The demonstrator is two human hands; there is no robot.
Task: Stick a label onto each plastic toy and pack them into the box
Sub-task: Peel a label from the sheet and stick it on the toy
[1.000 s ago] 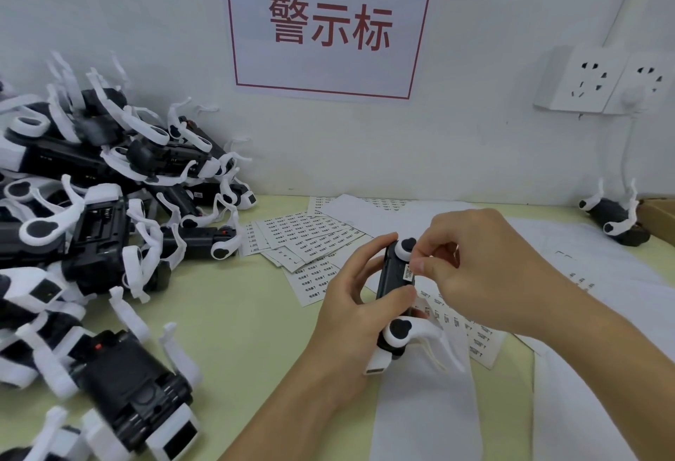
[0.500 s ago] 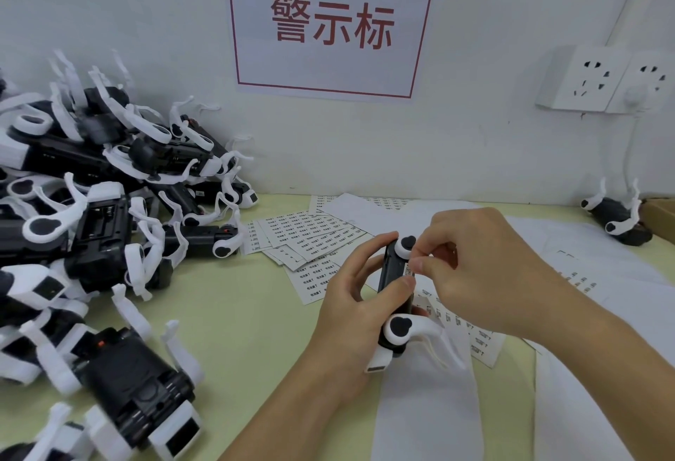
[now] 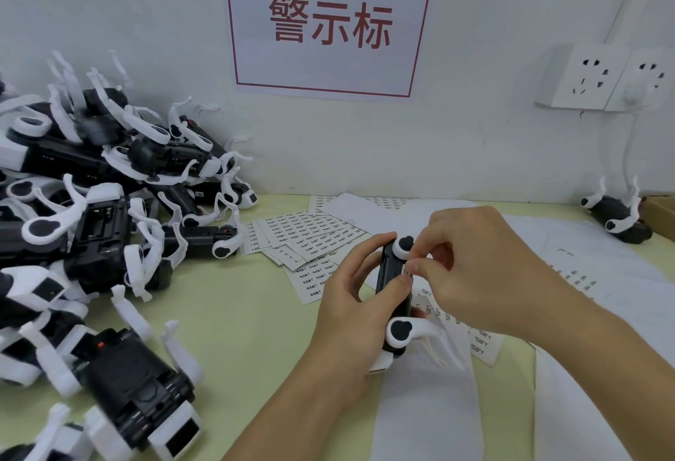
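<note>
Left hand (image 3: pixel 350 300) grips toy (image 3: pixel 392 300) (upright) while right hand (image 3: pixel 475 270) pinches label (image 3: pixel 406 271) onto it.

Single head cam — looks fwd and down, close over table (image 3: pixel 233 314), facing wall (image 3: pixel 146 22).

Two hands (image 3: pixel 350 300) (image 3: pixel 485 270) — one held toy (image 3: pixel 392 296) — two wall sockets (image 3: pixel 584 77).

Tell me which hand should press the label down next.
Right. The right hand already pinches the label against the toy; the left hand grips the toy, steadying it.
</note>
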